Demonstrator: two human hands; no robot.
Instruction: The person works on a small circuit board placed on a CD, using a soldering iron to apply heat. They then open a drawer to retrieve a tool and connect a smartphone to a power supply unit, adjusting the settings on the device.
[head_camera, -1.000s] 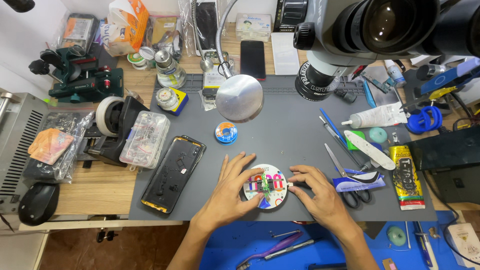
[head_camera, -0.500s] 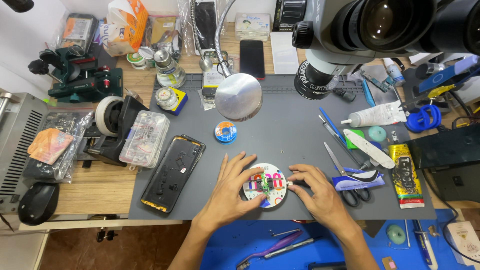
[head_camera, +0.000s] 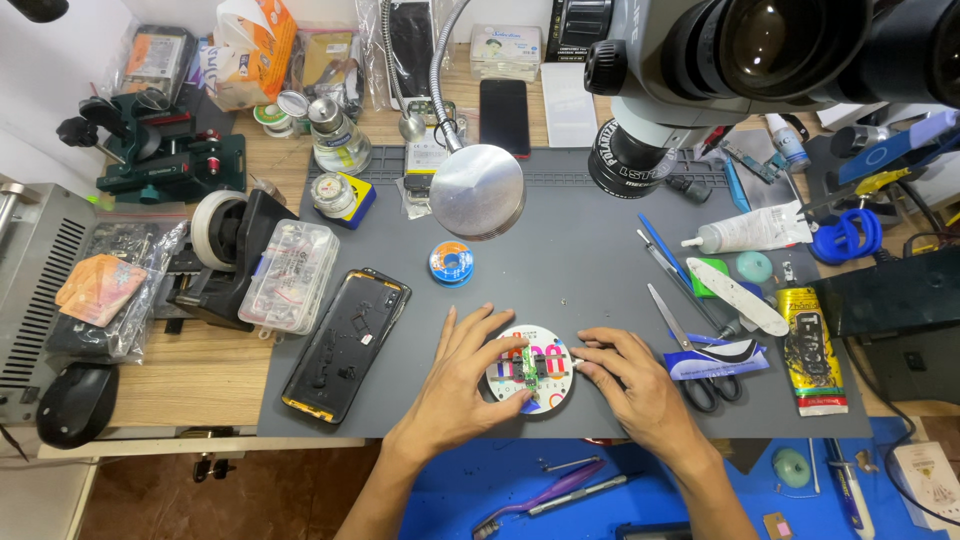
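Note:
A round white disc with coloured markings (head_camera: 531, 369) lies on the grey work mat (head_camera: 590, 270), near its front edge. A small dark part sits on the disc's middle. My left hand (head_camera: 462, 380) rests on the disc's left side, fingers spread over it. My right hand (head_camera: 628, 380) touches the disc's right rim with its fingertips. A black phone shell with an orange edge (head_camera: 345, 342) lies to the left of my left hand.
A microscope head (head_camera: 740, 60) hangs over the mat at the upper right. A gooseneck lamp (head_camera: 477, 190), a solder spool (head_camera: 451, 263), scissors (head_camera: 690, 350), tweezers, a white tube (head_camera: 745, 232) and a yellow can (head_camera: 808, 345) surround the hands. Boxes, tape and tools crowd the left bench.
Both hands stay on the disc; the fingers have shifted only slightly. The view has barely moved.

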